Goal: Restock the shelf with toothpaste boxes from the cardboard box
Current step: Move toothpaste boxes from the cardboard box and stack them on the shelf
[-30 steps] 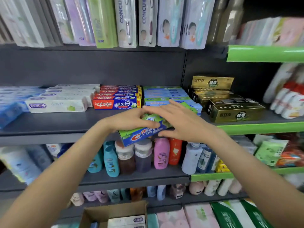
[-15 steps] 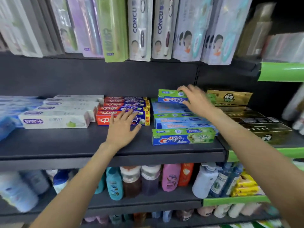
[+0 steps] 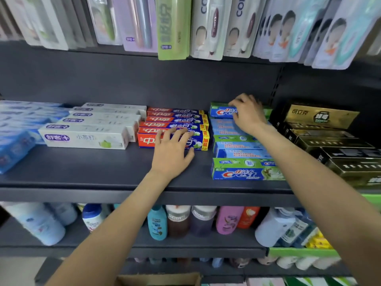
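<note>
1. Far out past the left hand (image 3: 171,153), a blurred stack of pale blue boxes (image 3: 14,137) sits at the end of the dark shelf (image 3: 82,170).
2. Nearer that hand lies a row of white boxes (image 3: 84,137) with a purple logo; the small print is too soft to read.
3. The left hand lies palm down, fingers spread and nearly straight, their tips on the front red toothpaste box (image 3: 148,141) of a red stack. It holds nothing. The red boxes carry white Chinese characters and yellow price tabs at their right ends.
4. Between the two hands runs a row of green and blue toothpaste boxes; the front one (image 3: 245,172), just right of the left wrist, reads "Crest".
5. The right hand (image 3: 249,118) reaches to the back of that row, fingers curled over the top edge of the rearmost Crest box (image 3: 220,111), which stands on its long edge. Whether the thumb grips it I cannot tell.
6. Right of the right forearm stand black and gold boxes (image 3: 321,118) with gold Chinese lettering.
7. Above both hands hang toothbrush packs (image 3: 208,27), two showing "CO".
8. Below the arms, a lower shelf holds bottles (image 3: 228,221) in white, teal, brown, pink and orange.
9. Under the left forearm, at the bottom edge, shows the rim of the cardboard box (image 3: 158,280); its contents are out of sight.
</note>
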The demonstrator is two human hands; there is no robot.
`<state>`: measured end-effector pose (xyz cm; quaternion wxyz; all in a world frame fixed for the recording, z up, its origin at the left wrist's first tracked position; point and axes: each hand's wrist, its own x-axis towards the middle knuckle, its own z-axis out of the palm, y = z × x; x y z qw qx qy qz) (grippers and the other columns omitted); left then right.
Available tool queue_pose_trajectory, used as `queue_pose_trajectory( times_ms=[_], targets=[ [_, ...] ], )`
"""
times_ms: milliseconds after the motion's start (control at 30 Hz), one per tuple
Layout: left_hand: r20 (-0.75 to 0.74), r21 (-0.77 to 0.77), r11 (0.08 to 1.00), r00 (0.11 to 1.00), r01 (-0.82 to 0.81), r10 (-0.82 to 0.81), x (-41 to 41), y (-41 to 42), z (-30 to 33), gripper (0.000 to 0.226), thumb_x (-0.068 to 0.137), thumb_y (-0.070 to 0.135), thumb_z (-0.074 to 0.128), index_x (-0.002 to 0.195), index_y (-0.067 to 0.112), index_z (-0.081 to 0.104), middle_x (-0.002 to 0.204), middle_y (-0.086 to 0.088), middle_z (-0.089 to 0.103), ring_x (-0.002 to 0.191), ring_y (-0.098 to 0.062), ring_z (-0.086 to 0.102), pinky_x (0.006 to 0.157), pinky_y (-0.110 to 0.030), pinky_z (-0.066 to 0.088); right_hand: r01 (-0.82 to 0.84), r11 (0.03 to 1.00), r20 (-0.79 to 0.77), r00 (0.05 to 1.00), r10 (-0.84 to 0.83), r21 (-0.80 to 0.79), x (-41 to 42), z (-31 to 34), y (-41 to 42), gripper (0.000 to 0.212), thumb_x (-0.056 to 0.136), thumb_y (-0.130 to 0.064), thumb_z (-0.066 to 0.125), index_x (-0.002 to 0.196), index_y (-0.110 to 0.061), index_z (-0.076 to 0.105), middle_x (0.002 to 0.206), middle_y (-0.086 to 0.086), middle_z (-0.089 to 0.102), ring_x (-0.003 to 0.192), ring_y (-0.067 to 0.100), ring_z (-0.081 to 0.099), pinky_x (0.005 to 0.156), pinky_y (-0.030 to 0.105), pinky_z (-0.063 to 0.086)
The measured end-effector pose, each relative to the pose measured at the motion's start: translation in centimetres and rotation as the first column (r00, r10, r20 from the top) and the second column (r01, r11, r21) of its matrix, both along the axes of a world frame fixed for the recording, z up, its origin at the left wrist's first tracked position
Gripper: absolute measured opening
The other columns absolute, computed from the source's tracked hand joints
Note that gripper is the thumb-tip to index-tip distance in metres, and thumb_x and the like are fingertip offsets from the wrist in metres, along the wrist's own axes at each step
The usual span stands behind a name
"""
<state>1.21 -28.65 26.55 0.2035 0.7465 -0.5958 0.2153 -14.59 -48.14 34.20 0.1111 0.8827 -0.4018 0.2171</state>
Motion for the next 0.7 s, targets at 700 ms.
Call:
queue_pose_trajectory(
  times_ms=[700],
  targets=[
    [-0.567, 0.153, 0.956, 0.814, 0.252, -0.124, -6.8, 23.1, -16.0, 0.039, 0.084, 0.042, 0.039, 0.102, 0.022, 0.068, 0.082, 0.007, 0.07, 0.079, -0.006, 0.06, 0.067, -0.025, 0.047, -0.265, 0.866, -0.106, 0.935, 0.338, 0.424, -10.3, -23.0, 30.8, 0.021, 0.082, -0.02, 0.056, 0.101, -0.019, 0.064, 0.091, 0.002, 0.067, 0.085, 0.026, 0.066, 0.058, 0.033, 0.051]
  ],
)
